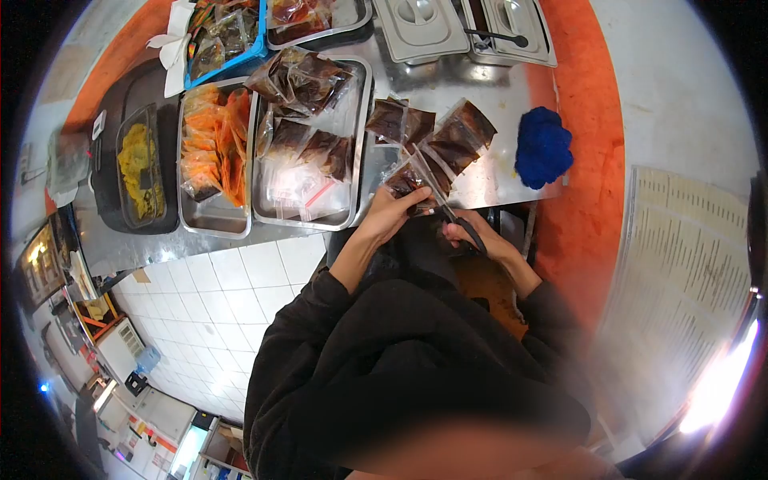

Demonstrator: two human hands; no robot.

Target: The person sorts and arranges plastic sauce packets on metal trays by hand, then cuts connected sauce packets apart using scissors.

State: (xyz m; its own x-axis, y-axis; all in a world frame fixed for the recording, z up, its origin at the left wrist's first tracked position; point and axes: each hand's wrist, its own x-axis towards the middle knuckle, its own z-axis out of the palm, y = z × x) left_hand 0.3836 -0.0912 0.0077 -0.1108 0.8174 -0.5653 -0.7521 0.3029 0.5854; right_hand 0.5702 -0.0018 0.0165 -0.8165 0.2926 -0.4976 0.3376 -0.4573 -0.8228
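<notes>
Near the counter's front edge, my left hand (391, 214) grips a clear bag of dark brown sauce (402, 181), its thumb lying on top. Just to the right, my right hand (474, 231) is closed around the dark handles of a pair of scissors (468, 228). The blades point up and left, over the plastic beside the held bag. More brown sauce bags (464, 136) lie on the metal counter just beyond, touching one another. To the left, a steel tray (361, 120) holds further brown bags (300, 80) and small clear bags with a red stripe (308, 196).
A tray of orange bags (214, 148) and a black container of yellow food (141, 172) stand at the left. Behind are a blue-rimmed tray (232, 72) and lidded steel containers (420, 28). A blue cloth bundle (544, 148) lies at the right, near the orange wall (592, 160).
</notes>
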